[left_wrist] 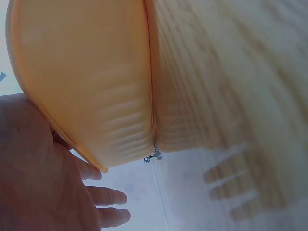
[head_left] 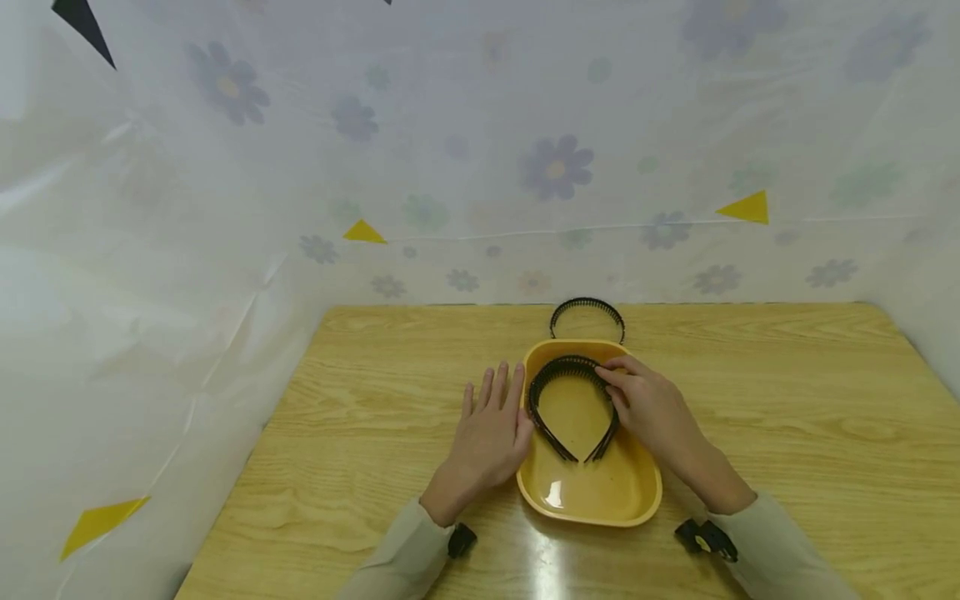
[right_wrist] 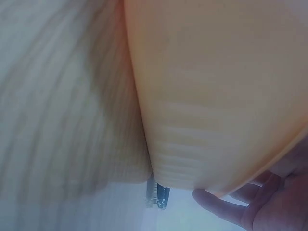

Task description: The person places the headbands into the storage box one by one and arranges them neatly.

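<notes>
A yellow plastic basin (head_left: 588,508) sits on the table, holding a nested stack of black toothed headbands (head_left: 551,437) with their tips toward the near side. Thumb and fingertips of my right hand (head_left: 654,408) pinch the upper right of the stack, over the basin's right rim. My left hand (head_left: 487,437) lies with straight, spread fingers against the basin's left side, its thumb at the rim. Another black headband (head_left: 587,301) is on the table just behind the basin. Both wrist views show mainly the outer wall of the basin (left_wrist: 86,72), with part of each hand at its rim.
The wood-grain table (head_left: 375,417) reaches back to a flower-printed plastic sheet (head_left: 480,150) with yellow triangles on it. More sheeting hangs at the left and right sides. A dark strap (head_left: 705,540) is at my right cuff, another (head_left: 462,540) at my left.
</notes>
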`<state>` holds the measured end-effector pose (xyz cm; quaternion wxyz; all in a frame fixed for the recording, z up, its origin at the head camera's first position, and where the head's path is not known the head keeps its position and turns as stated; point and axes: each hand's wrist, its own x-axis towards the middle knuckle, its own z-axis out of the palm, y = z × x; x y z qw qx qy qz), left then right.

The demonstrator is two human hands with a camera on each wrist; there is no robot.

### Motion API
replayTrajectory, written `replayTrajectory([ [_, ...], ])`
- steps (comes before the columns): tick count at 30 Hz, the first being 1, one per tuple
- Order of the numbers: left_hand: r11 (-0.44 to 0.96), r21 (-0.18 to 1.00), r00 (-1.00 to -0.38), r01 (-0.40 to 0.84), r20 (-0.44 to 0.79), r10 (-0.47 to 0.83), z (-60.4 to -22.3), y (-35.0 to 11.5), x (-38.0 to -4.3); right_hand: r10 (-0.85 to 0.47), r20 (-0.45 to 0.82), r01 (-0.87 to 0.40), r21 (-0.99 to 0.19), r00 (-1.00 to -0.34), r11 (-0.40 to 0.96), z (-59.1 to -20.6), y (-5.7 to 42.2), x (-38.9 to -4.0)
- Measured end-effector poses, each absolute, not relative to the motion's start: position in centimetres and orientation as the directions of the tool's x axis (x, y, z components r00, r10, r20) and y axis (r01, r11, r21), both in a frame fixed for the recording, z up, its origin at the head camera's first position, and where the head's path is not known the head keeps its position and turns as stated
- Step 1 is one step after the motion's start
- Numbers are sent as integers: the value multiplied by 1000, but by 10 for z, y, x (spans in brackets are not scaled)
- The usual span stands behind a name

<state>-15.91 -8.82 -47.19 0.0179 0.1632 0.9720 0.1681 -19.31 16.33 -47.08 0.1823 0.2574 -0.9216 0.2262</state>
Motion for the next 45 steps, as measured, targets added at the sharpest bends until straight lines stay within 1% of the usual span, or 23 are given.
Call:
replayTrajectory([
  [13,889,330,-946,316,38,322,-471,-88,-159,-406,458,-564,-287,-791,775,-470,162,-193],
  [28,890,328,-946,317,39,322,-471,-88,-161,-415,448,-566,-282,-792,775,-472,162,-195],
  [34,890,329,-946,316,36,323,-471,-88,-161,-415,466,-574,-278,-782,770,-473,162,-194],
  [45,891,325,-945,318,36,324,-475,-88,-160,-390,452,-558,-334,-802,760,-476,162,-193],
])
